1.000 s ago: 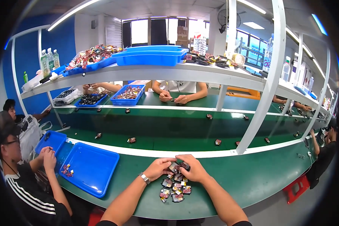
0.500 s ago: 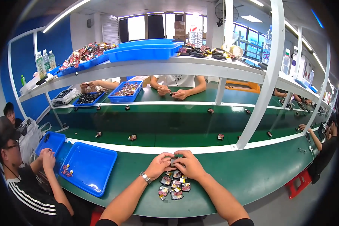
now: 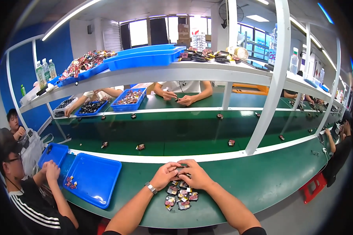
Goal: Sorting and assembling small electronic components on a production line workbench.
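My left hand (image 3: 164, 177), with a metal-banded watch on the wrist, and my right hand (image 3: 195, 175) meet over the green table. Between their bent fingers is a small black casing (image 3: 180, 169), mostly covered by the fingers. Just below my hands lies a cluster of similar small black casings (image 3: 183, 194) with red, yellow and silvery parts showing. The upper casings of the cluster are close under my fingers and partly hidden by them.
Left of me stands a blue tray (image 3: 93, 178) with a few small red parts; beside it sits a co-worker (image 3: 31, 203). Past a white rail, a dark green belt (image 3: 176, 133) carries several spaced casings. A shelf (image 3: 164, 72) on white posts crosses above.
My fingers have closed further over the casing, which shows less now. Casings on the belt have shifted rightward. Across the belt at left, a co-worker's arm has reached out beside a tray of black parts.
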A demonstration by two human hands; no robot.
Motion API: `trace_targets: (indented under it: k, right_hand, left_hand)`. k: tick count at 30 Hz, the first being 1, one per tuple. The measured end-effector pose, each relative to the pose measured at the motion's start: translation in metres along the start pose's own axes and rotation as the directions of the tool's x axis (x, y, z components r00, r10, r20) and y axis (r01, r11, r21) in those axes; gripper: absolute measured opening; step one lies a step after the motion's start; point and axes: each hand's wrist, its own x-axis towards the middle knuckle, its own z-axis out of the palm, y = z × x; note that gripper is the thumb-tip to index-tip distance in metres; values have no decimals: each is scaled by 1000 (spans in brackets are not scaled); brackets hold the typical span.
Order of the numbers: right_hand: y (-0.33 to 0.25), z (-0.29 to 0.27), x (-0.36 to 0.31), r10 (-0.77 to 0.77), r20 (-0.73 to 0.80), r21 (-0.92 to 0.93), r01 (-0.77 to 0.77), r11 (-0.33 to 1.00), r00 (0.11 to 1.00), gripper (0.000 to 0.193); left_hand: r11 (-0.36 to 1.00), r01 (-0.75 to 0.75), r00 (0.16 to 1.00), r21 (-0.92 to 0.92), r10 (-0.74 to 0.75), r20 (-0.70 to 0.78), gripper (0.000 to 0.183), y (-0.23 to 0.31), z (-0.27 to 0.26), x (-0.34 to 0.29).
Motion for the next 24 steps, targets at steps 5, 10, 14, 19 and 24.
trace_targets:
  k: [5, 10, 14, 19, 24]
  right_hand:
    - [2, 5, -1, 79, -113, 63, -72, 995, 990, 13]
    - [-3, 9, 0, 103, -178, 40, -98, 994, 979, 13]
    - [-5, 13, 1, 75, -176, 34, -70, 997, 982, 13]
    - [-4, 16, 0, 98, -229, 25, -94, 995, 969, 13]
    - [-4, 19, 0, 133, -244, 103, -110, 989, 961, 15]
  left_hand:
    - [993, -3, 1000, -114, 7, 28, 24, 2, 0, -1]
    - [990, -18, 999, -136, 23, 33, 25, -1, -3, 0]
    - [992, -21, 1000, -127, 23, 12, 25, -1, -2, 0]
    - [992, -29, 999, -121, 32, 28, 26, 0, -2, -1]
    - [989, -49, 999, -138, 51, 12, 26, -1, -3, -1]
